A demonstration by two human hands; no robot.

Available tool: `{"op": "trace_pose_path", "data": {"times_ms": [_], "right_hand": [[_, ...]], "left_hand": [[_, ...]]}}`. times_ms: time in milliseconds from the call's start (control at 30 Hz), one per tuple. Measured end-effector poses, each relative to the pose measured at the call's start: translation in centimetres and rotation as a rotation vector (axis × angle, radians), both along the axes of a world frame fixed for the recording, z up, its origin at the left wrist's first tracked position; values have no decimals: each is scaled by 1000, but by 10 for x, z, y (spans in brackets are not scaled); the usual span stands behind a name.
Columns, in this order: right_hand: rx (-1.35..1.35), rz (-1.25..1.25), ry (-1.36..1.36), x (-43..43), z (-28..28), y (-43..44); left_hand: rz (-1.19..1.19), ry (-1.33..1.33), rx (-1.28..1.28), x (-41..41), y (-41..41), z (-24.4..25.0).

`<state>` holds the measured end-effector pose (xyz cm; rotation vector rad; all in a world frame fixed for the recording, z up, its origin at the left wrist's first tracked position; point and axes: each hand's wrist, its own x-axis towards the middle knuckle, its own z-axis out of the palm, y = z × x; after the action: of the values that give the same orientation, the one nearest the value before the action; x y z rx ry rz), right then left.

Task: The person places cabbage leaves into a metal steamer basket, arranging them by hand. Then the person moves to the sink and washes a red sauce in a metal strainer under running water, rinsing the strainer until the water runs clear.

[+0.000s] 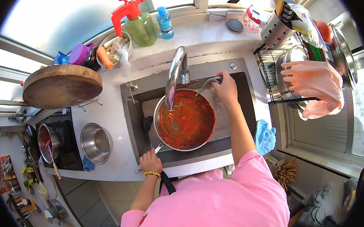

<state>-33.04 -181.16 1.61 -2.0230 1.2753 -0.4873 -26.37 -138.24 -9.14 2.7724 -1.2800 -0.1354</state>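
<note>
A frying pan (pixel 184 121) coated inside with red sauce sits over the sink (pixel 246 102), below the curved chrome faucet (pixel 176 72). My left hand (pixel 150 162), with a beaded bracelet at the wrist, is closed around the pan's metal handle (pixel 159 147). Above the pan's upper right rim, my right hand (pixel 227 87) grips a grey cloth (pixel 208 83), whose lower end hangs at the rim. Whether water is flowing from the faucet I cannot tell.
Left of the sink stand an empty steel bowl (pixel 96 143), a round wooden chopping board (pixel 62 86) and a pot (pixel 48 142) on the stove. A blue cloth (pixel 264 137) lies at the sink's right. Pink rubber gloves (pixel 318 83) hang on the dish rack (pixel 268 72). A spray bottle (pixel 140 28) stands behind.
</note>
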Motion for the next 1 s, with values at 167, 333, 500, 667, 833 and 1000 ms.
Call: {"op": "trace_pose_path", "data": {"times_ms": [167,333,500,667,833,1000], "right_hand": [[-174,184,8,54,10,15],[-346,352,-120,89,-13,41],[-468,530,10,92,-50,57],[-466,579,-186,84,-30,62],[-310,453,-319,73,-19,79],[22,489,-44,51,-126,147]], "left_hand": [[-3,14,-28,1,-2,2],[-1,9,-54,-1,-1,2],[-7,1,-88,-1,0,-1],[5,10,-98,1,0,-1],[1,16,-87,3,3,-3],[18,67,-99,4,1,1]]}}
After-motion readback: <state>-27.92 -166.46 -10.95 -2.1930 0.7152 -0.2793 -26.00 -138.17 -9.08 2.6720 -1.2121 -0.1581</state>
